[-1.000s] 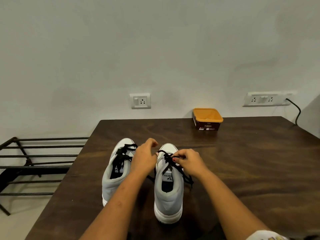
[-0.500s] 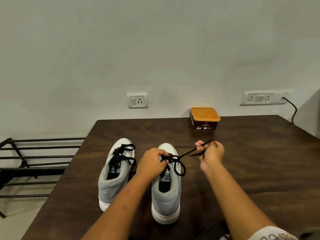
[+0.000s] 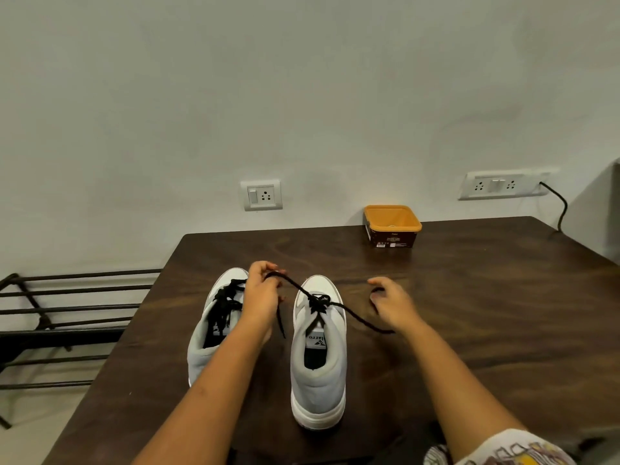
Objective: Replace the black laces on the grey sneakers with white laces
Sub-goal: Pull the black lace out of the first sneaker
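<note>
1. Left sneaker (image 3: 208, 333), right sneaker (image 3: 318, 357): side by side on table (image 3: 486, 313), toward its near left part.
2. Tub (image 3: 392, 226): on table's far edge, right of sneakers.
3. Rack (image 3: 67, 310): left of table.

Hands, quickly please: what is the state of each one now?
Left hand: pinches one end of the black lace.
Right hand: fingers curled round the other end of the same lace.

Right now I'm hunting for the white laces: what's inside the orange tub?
The orange tub is open; a whitish bit shows low inside, too small to identify. Its near wall hides the bottom.
</note>
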